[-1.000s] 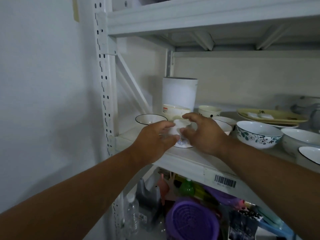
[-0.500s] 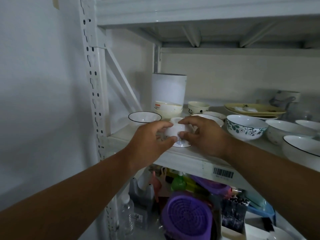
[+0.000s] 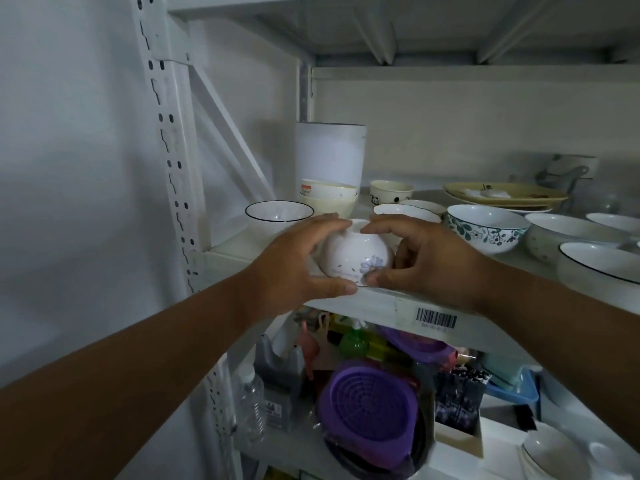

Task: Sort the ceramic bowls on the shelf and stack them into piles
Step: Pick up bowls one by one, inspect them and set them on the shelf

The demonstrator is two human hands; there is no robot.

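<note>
Two cream bowls (image 3: 328, 199) stacked, one sitting inside the other, just behind the small white bowl (image 3: 356, 256). Behind those, a tall white tub (image 3: 330, 154); cannot tell what is inside. To the left of the small white bowl, a black-rimmed bowl (image 3: 278, 214), nothing seen in it. To the right of the small white bowl, a bowl with green leaves (image 3: 486, 228), nothing seen in it. Farther right, more white bowls (image 3: 571, 233), and one with a thin dark rim (image 3: 599, 261) at the front. Far behind and right of the small white bowl, a little cream cup (image 3: 391, 192) and yellow plates (image 3: 502, 195) with something small and white on top.

Below the small white bowl, on the lower level, a purple basket (image 3: 370, 407), a clear bottle (image 3: 251, 407) and a green bottle (image 3: 353, 342).

Small white bowl with a pale purple flower sits at the front edge of the shelf (image 3: 381, 303), right between both hands. Left hand (image 3: 298, 265) curls round its left side, fingers over the rim, thumb low at the front. Right hand (image 3: 433, 261) curls round its right side, fingers on the rim, thumb by the flower. Both hands grip the same bowl, fingertips nearly meeting over the top.
</note>
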